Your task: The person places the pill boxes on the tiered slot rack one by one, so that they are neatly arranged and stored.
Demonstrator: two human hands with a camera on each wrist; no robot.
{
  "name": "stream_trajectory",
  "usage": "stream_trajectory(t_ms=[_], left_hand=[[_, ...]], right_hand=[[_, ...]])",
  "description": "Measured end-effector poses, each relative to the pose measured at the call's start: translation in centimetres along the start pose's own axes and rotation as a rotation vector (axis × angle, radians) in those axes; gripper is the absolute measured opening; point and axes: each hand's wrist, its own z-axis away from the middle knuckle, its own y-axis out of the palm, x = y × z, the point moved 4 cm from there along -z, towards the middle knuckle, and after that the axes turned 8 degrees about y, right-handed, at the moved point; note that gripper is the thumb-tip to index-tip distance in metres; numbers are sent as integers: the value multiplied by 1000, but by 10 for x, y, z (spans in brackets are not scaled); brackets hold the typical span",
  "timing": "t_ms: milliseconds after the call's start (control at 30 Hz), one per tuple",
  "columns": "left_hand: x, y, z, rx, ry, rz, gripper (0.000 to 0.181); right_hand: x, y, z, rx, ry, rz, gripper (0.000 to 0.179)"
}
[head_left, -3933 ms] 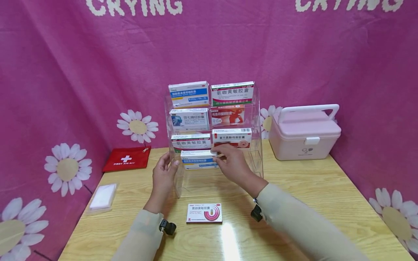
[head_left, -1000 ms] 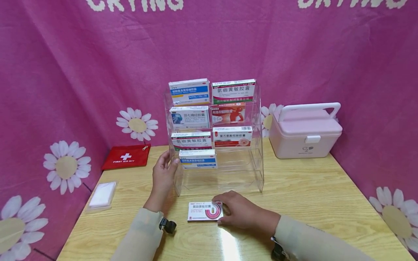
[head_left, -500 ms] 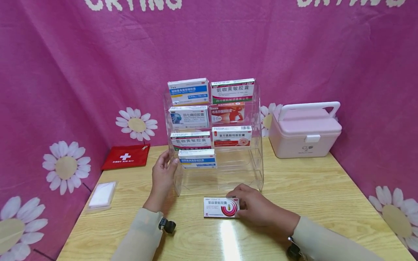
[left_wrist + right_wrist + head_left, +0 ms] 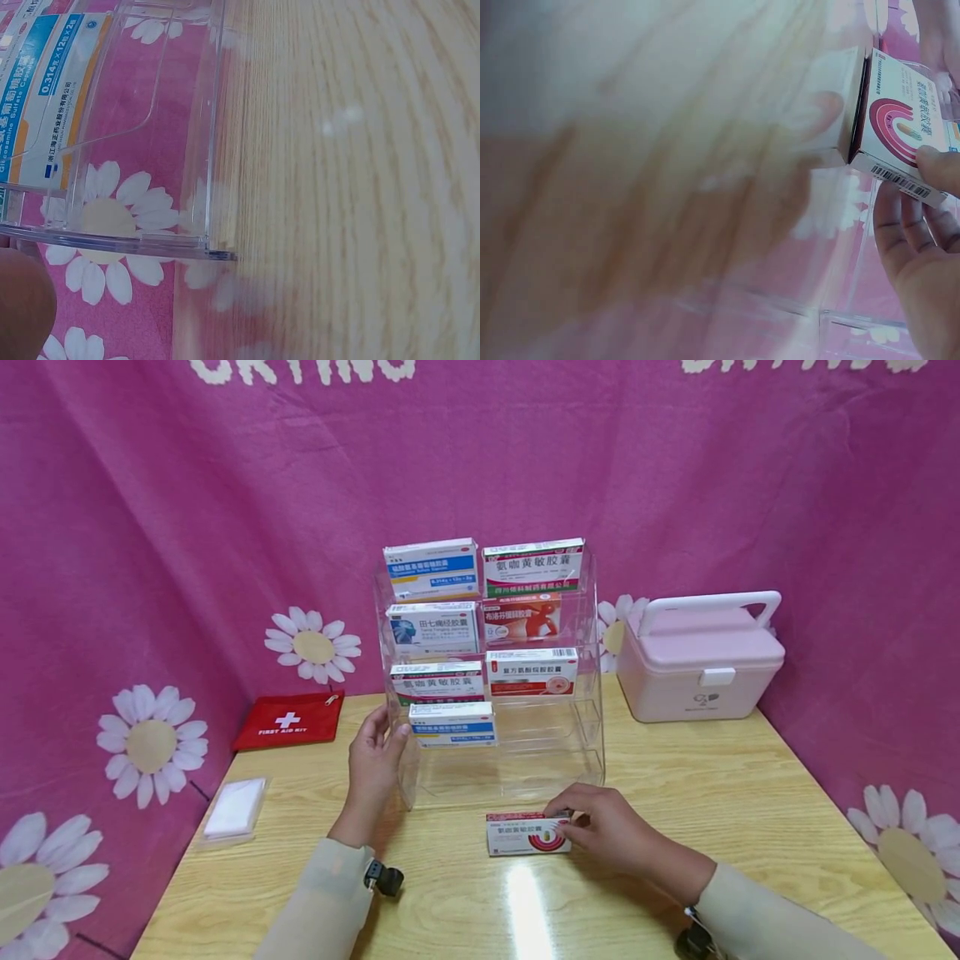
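My right hand [image 4: 607, 831] pinches a white medicine box [image 4: 517, 837] with pink arcs by its right end. In the right wrist view the thumb lies on the box's printed face [image 4: 881, 90], and the fingers are behind it. The box is tipped up on its long edge, close over the table in front of the clear display rack [image 4: 551, 789]. At the rack's left side, my left hand [image 4: 375, 766] grips the side panel. Its thumb [image 4: 26, 304] shows at the panel edge in the left wrist view; the other fingers are mostly hidden.
Several medicine boxes stand in the rack's tiers, including a blue-and-white box [image 4: 452, 727] low on the left. A pink medical case [image 4: 701, 681] is at right. At left lie a red first aid pouch [image 4: 288, 722] and a white packet [image 4: 236, 810]. A pink curtain hangs behind.
My right hand has left the blue-and-white box in the rack, taken hold of the pink-arc box on the table, slid it right and tipped it up. The left hand stays at the rack.
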Motion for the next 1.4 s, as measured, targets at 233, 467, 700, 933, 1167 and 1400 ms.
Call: stream_trajectory(t_ms=[233,467,700,933,1167,1400], left_hand=[[0,-1,0,0,-9,-17,54],[-1,0,0,6,-26,-12,56],[1,-2,0,4,-40,-27,55],[1,-2,-1,13,-46,-28,54],[0,-1,-2,13,-44,-22,54],[1,-1,-1,10,-45,-18,54]], right_hand=[[3,-4,-1,-6,36,-8,23],[30,-53,-16,-165,16,-48,23],[50,-119,-40,-384,-15,-55,20],[49,-138,-58,-391,15,23,22],[53,-132,-71,-363,-110,202,30],[61,-119,-77,-325,-266,396,25]])
